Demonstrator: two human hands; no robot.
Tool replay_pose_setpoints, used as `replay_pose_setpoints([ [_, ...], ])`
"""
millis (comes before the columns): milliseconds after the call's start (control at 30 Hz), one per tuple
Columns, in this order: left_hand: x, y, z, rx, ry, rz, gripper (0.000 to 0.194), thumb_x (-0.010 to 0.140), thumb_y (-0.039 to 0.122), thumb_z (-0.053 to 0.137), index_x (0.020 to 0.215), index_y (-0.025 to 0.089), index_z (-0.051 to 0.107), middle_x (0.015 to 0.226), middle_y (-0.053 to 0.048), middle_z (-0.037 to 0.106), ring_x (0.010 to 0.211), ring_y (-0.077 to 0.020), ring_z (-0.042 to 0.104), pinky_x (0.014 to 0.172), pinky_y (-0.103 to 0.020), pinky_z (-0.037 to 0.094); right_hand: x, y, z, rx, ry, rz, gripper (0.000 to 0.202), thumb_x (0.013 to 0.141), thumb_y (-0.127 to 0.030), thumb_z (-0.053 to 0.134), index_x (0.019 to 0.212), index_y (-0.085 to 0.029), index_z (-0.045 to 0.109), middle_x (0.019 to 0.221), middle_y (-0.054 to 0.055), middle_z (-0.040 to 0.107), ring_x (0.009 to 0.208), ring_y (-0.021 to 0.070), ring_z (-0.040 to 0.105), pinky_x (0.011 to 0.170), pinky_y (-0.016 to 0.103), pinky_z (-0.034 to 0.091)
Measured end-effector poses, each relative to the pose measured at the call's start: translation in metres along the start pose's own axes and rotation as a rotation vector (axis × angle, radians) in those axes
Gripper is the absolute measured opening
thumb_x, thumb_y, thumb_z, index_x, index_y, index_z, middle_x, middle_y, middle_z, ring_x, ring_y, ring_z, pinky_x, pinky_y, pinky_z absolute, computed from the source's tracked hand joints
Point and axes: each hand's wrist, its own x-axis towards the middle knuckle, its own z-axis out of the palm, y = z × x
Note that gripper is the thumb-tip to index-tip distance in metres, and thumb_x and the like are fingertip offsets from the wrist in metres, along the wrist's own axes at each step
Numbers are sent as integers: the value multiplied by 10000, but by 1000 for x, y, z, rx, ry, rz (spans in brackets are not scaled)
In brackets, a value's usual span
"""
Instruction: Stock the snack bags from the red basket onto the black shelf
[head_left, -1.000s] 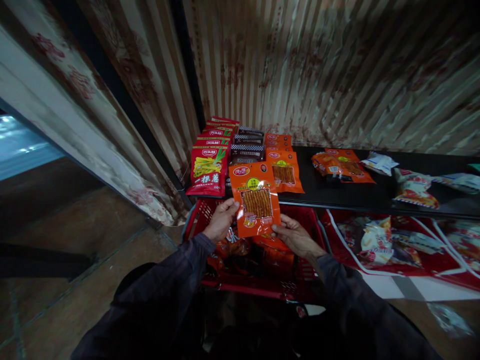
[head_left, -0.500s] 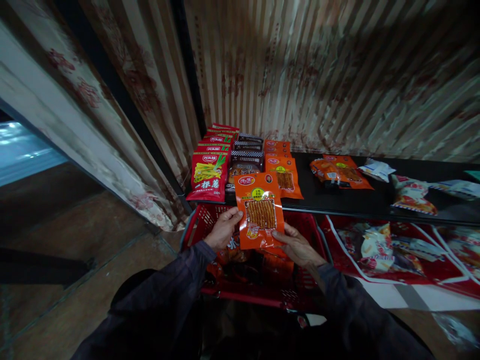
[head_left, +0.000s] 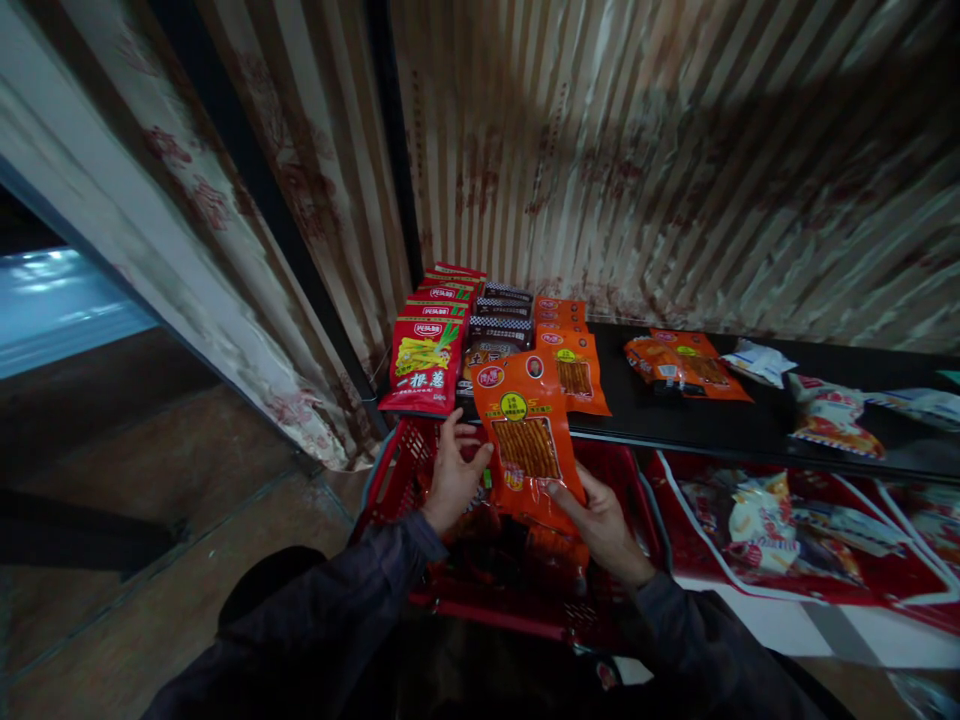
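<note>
My right hand (head_left: 611, 520) grips the lower right corner of an orange snack packet (head_left: 531, 440), thumb on its front. A clear window in the packet shows brown strips, and it tilts to the left. Beside its left edge, my left hand (head_left: 456, 472) is open, fingers apart, with the thumb close to the packet; whether it touches cannot be seen. Both hands are over a red basket (head_left: 495, 605) with dark and orange packets inside. Behind the held packet, similar orange packets (head_left: 581, 375) stand in a row on the black shelf (head_left: 637, 425).
Left of the orange row are dark packets (head_left: 499, 335) and red packets (head_left: 424, 365). Loose snack bags (head_left: 836, 415) lie farther right on the shelf. A second red basket (head_left: 697, 545) holds more bags. A black post (head_left: 341, 365) and pleated curtain (head_left: 600, 180) border the shelf.
My left hand has let go of the orange packet's left edge and spread its fingers. The packet has tilted to the left in my right hand. The view has shifted slightly.
</note>
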Motion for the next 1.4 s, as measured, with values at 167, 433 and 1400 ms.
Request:
replay_pose_setpoints([
  [167,-17,23,-1,82,-200,93,535,767,291,736,1284,276,599,1291,-90,516,1075,-221,590,959,-356,457,1,4,-2,-174,107,-136,196,887,-382,619,979,-261,742,950,45,673,921,215,629,829,324,530],
  [433,-40,21,2,-322,-610,-168,745,743,422,791,1409,267,495,1483,-80,492,1344,-273,448,1110,-378,363,-16,18,12,-672,-56,-505,601,904,-167,492,1479,-320,409,1132,100,586,980,228,649,822,358,591],
  [1400,4,8,4,-688,-500,-691,437,845,451,652,1156,144,664,1099,-127,741,1095,-303,670,1017,-481,483,7,10,-4,292,-46,325,356,699,-486,806,976,-269,751,926,2,758,852,216,701,864,390,558],
])
